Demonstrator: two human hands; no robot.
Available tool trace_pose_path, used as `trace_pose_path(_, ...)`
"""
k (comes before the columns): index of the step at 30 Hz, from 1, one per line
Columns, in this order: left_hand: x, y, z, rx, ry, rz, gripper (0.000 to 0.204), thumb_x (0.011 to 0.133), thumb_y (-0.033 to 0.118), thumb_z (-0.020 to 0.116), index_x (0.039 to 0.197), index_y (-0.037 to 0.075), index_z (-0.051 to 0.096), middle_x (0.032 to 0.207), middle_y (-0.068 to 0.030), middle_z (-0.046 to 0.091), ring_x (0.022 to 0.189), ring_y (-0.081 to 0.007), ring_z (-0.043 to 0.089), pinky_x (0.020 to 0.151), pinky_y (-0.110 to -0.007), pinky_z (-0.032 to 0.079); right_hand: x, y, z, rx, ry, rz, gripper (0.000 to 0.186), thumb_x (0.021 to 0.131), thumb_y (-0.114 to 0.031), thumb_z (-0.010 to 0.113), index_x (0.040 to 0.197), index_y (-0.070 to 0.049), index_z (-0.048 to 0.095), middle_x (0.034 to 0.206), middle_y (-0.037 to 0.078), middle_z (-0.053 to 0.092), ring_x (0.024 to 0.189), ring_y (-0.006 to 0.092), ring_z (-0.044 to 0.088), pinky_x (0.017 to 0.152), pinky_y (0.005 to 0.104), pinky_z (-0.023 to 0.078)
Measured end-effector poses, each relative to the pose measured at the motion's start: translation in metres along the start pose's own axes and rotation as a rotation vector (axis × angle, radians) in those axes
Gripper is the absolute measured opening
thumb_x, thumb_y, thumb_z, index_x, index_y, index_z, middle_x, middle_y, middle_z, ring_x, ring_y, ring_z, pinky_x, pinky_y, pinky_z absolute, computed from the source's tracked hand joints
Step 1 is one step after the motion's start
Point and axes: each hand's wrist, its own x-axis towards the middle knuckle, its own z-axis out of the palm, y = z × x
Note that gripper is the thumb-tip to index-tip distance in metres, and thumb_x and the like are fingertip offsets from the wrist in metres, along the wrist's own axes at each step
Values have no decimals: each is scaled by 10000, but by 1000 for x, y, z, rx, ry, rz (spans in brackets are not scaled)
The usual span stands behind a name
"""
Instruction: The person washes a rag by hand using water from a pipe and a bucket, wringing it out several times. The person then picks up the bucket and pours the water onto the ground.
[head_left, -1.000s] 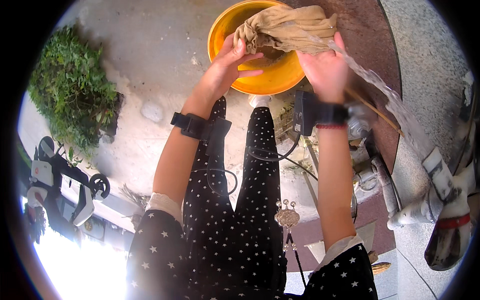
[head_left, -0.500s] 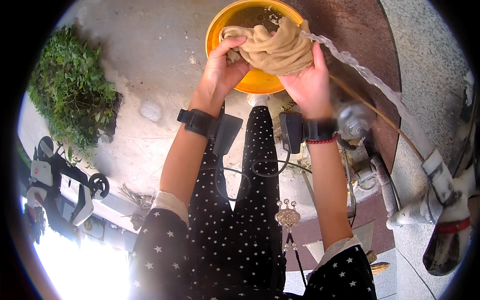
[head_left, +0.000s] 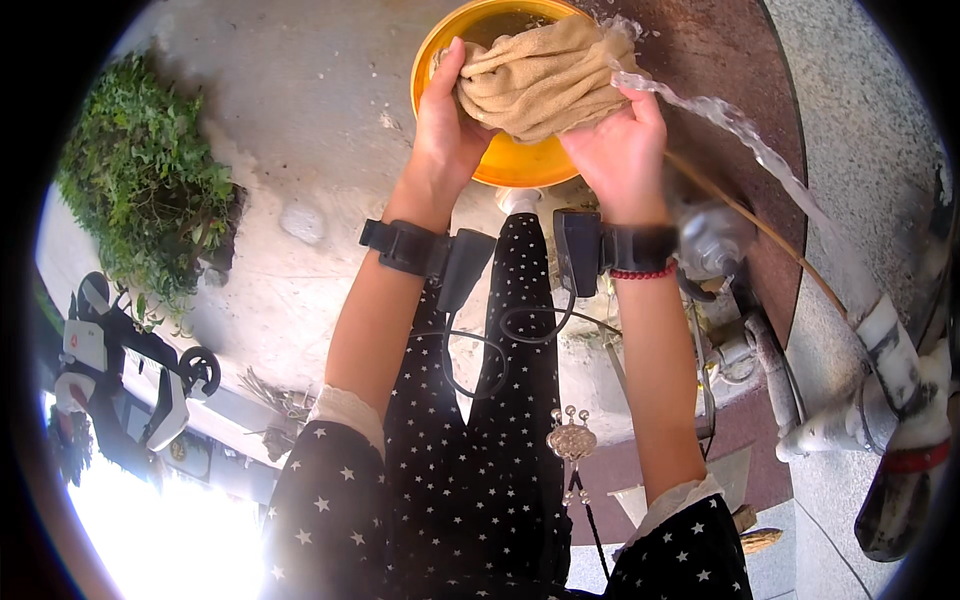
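Observation:
A bunched, wet-looking tan cloth [head_left: 540, 80] is held between my two hands above a round yellow basin [head_left: 525, 165]. My left hand [head_left: 445, 125] grips the cloth's left end, thumb pointing up along it. My right hand [head_left: 622, 145] is closed around the right end from below, with part of its fingers hidden by the cloth. A stream of water [head_left: 740, 125] arcs in from the right and splashes at the cloth's right end beside my right fingertips. Some water shows in the basin behind the cloth.
At right, a whitish pipe spout [head_left: 888, 345] stands by a grey speckled wall [head_left: 850, 130]. A thin brown rod [head_left: 740, 205] slants past my right wrist. A leafy green plant [head_left: 145, 190] grows at left, above a parked scooter [head_left: 120, 360]. Cables hang from black wrist straps.
The cloth has turned and its folds have shifted up and to the right. My left thumb has risen from lying across it. Water now splashes more at its right end.

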Motion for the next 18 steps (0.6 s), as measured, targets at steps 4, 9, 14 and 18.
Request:
trace_pose_path(4, -5, 2, 3, 99, -7, 77, 443, 905, 377, 399, 1165, 21, 447, 1145, -123, 522, 1042, -225, 526, 874, -346, 434, 11, -14, -9, 44, 18, -56, 477, 836, -293, 472, 1237, -46, 390, 1291, 81, 406, 1206, 247, 351, 1015, 415, 255)
trace_pose_path(9, -18, 3, 0, 185, 22, 33, 461, 875, 324, 430, 1197, -5, 425, 1179, -139, 505, 1061, -230, 514, 907, -354, 410, 10, -20, 1, 86, -17, -62, 532, 845, -410, 478, 1267, -101, 378, 1318, 82, 372, 1215, 266, 330, 1013, 440, 249)
trace_pose_path(14, -8, 1, -13, 68, -83, 9, 443, 855, 331, 483, 1168, 18, 455, 1134, -110, 534, 1051, -204, 515, 919, -341, 389, 2, -11, -1, 64, -4, -44, 544, 876, -447, 416, 1287, -96, 355, 1326, 97, 360, 1221, 279, 323, 1021, 452, 238)
trace_pose_path(18, 2, -3, -9, 113, -100, -22, 422, 850, 310, 507, 1163, 30, 460, 1120, -99, 540, 1042, -189, 517, 919, -335, 390, -9, -4, 9, -128, -4, -209, 508, 896, -431, 366, 1278, -97, 373, 1305, 100, 383, 1209, 276, 344, 1023, 450, 242)
